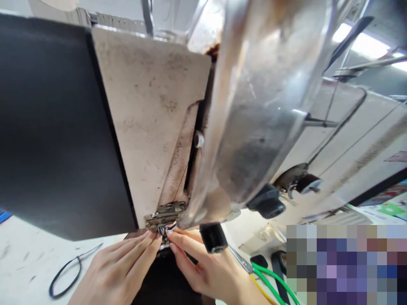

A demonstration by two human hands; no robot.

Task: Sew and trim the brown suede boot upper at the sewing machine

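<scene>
Both of my hands meet at the presser foot [163, 231] of a sewing machine [136, 93]. My left hand [117, 267] lies with its fingers stretched out, tips at the left side of the foot, over dark material [168, 279]. On the other side, my right hand [203, 254] has its thumb and index fingertip close together by the foot. What they pinch, if anything, is too small and hidden to make out. Dark material extends below and between the hands. A clear plastic guard [254, 114] hangs over the machine head and hides part of it.
A large black panel [60, 127] fills the left. Black knobs [269, 202] jut out at the machine's right. Green-handled scissors [244, 260] lie beside my right wrist. A thin black loop [65, 288] rests on the white table [25, 254]. The lower right corner is pixelated.
</scene>
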